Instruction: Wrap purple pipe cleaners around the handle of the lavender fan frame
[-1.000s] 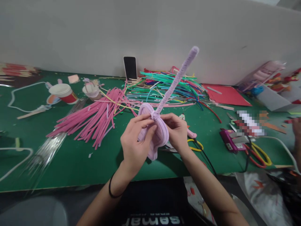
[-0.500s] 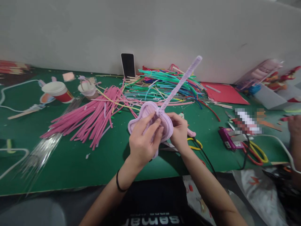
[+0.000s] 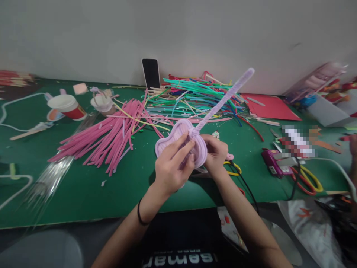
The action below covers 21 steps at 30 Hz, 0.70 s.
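A lavender pipe-cleaner flower [image 3: 200, 150] with rounded, coiled petals is held up over the table's near side. Its twisted pipe-cleaner stem [image 3: 223, 100] points up and to the right. My left hand [image 3: 174, 162] lies across the front of the petals, gripping the flower, fingers toward the stem's base. At the flower's right edge, my right hand [image 3: 216, 152] is closed with bent fingers against the back of a petal; its fingertips are partly hidden. Scissors with yellow handles [image 3: 234, 169] lie on the table behind my right wrist.
Pink pipe cleaners [image 3: 97, 136] spread at left, with clear wrapping [image 3: 47, 182] underneath. Green and blue pipe cleaners [image 3: 195, 93] pile up behind. A phone [image 3: 151, 73] leans on the wall. Paper cups [image 3: 67, 106], a purple device [image 3: 275, 163] and red sheets [image 3: 272, 108] lie around. Another person's hand [image 3: 353, 149] shows at right.
The flower has tilted a little, its stem tip moving right and leaning lower. Both hands have shifted slightly right with it, keeping their hold. The view has shifted slightly too.
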Available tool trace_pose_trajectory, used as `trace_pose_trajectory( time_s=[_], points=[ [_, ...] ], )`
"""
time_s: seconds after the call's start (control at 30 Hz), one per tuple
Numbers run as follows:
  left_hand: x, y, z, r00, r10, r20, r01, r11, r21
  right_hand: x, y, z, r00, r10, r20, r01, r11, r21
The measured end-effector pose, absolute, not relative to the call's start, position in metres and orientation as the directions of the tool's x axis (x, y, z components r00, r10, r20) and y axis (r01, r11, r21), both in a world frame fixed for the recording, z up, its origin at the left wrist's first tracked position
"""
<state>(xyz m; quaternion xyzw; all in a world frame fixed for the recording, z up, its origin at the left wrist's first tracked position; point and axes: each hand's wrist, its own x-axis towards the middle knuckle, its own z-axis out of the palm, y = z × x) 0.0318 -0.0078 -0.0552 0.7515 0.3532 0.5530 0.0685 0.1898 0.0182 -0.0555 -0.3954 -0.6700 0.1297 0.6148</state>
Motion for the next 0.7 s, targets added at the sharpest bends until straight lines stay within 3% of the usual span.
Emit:
trace_pose_trajectory(
  time_s=[0.13,0.3,0.4,0.57,0.7],
  points=[
    [0.026,-0.006,-0.055,0.171,0.668,0.724,0.369,-0.725,0.582,0.19,0.02,-0.059,0.048,0.676,0.735,0.422,0.654,-0.628],
    [0.028,-0.005,-0.054,0.126,0.665,0.736,0.446,-0.7,0.557,0.19,0.021,-0.058,0.002,0.6,0.8,0.472,0.705,-0.53],
    [0.025,-0.01,-0.051,0.093,0.704,0.704,0.43,-0.666,0.609,0.188,0.018,-0.048,-0.053,0.549,0.834,0.546,0.715,-0.436],
    [0.009,-0.019,-0.039,0.06,0.823,0.565,0.059,-0.567,0.821,0.168,0.011,-0.02,-0.079,0.452,0.889,0.579,0.747,-0.328],
    [0.006,-0.015,-0.034,-0.109,0.909,0.403,0.001,-0.405,0.914,0.152,0.011,-0.009,-0.104,0.569,0.816,0.605,0.687,-0.402]
  ],
)
